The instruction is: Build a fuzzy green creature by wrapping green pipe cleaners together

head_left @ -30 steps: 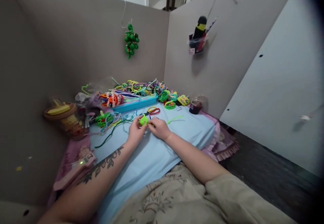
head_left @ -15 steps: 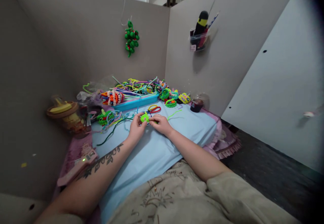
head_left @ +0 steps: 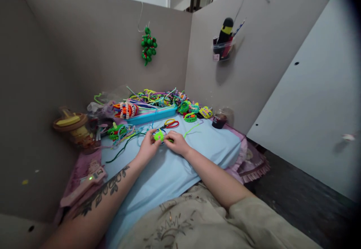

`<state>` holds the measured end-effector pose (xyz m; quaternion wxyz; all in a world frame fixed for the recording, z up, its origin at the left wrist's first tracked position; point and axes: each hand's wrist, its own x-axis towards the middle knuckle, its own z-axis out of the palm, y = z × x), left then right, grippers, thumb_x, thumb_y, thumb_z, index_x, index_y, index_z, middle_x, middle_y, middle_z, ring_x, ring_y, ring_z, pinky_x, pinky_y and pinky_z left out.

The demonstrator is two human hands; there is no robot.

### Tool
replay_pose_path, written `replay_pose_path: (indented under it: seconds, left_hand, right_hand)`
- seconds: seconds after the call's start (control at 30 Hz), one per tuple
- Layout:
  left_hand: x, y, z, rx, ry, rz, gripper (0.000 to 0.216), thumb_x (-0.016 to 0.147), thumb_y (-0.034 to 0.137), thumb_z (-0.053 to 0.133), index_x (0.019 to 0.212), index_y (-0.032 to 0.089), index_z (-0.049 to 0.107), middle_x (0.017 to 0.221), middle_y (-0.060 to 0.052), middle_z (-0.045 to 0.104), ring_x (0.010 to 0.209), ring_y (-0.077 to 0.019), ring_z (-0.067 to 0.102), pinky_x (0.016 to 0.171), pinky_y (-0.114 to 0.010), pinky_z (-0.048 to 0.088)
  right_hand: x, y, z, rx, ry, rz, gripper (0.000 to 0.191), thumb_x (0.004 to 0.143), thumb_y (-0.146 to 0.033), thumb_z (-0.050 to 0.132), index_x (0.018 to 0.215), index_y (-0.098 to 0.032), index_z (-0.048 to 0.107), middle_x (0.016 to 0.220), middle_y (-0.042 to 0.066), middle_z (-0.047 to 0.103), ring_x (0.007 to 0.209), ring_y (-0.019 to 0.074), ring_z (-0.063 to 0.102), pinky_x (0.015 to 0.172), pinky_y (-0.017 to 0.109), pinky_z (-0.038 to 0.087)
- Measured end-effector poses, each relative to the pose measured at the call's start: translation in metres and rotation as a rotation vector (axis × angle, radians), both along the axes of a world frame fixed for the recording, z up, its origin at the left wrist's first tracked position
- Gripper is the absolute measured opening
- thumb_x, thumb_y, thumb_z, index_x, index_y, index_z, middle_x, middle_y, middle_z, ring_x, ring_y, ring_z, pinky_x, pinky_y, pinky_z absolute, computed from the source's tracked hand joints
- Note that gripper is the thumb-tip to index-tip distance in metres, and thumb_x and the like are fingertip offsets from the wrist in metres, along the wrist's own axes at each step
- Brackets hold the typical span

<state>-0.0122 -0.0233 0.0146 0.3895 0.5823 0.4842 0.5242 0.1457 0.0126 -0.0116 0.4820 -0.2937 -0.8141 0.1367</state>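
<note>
My left hand (head_left: 148,144) is closed around the edge of a small lime-green pipe-cleaner piece (head_left: 158,135), rounded, with a pinkish spot on its front. Close on its right side, my right hand (head_left: 176,143) is pinched, with a bit of green pipe cleaner (head_left: 170,140) showing at its fingertips. A thin lime strand (head_left: 191,130) sticks out beyond the right hand; whether it joins the held piece is hidden. Scissors with red and yellow handles (head_left: 172,124) lie just behind the hands on the light blue cloth (head_left: 158,189).
Behind the scissors stands a blue tray (head_left: 152,116) heaped with pipe cleaners. Finished pipe-cleaner figures (head_left: 190,117) sit to its right, near a dark cup (head_left: 219,121). At left are a green figure (head_left: 117,131), a lidded tumbler (head_left: 76,129) and a pink device (head_left: 84,187).
The view has tilted slightly. My hands have come a little nearer and apart, and the lime-green piece has turned, showing more of its front.
</note>
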Motion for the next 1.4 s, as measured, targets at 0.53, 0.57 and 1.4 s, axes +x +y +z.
replay_pose_path:
  seconds: [0.53,0.57,1.4]
  left_hand:
    - [-0.009,-0.028,0.009,-0.087,-0.077,-0.035,0.051,0.068,0.03,0.066,0.113,0.015,0.047,0.087,-0.006,0.063,0.074,-0.0165,0.062,0.066,-0.029,0.048]
    - [-0.007,-0.028,0.01,-0.083,-0.088,-0.037,0.051,0.068,0.03,0.067,0.113,0.016,0.047,0.088,-0.006,0.064,0.075,-0.0166,0.062,0.067,-0.029,0.048]
    - [-0.01,-0.022,0.005,-0.039,-0.096,0.024,0.051,0.072,0.023,0.058,0.119,0.019,0.041,0.095,-0.006,0.059,0.074,-0.0154,0.062,0.058,-0.024,0.046]
  right_hand:
    - [-0.004,-0.008,-0.001,0.059,-0.072,0.071,0.013,0.081,-0.02,0.053,0.069,-0.019,0.056,0.068,0.0,0.054,0.067,0.0127,0.052,0.065,0.024,0.041]
    - [-0.004,-0.007,-0.001,0.06,-0.069,0.067,0.013,0.081,-0.02,0.053,0.068,-0.019,0.056,0.067,0.0,0.053,0.067,0.0127,0.052,0.065,0.024,0.041]
    - [-0.023,-0.021,0.006,0.033,0.015,-0.069,0.011,0.08,-0.017,0.052,0.07,-0.02,0.057,0.068,0.001,0.055,0.072,0.0154,0.052,0.069,0.027,0.042]
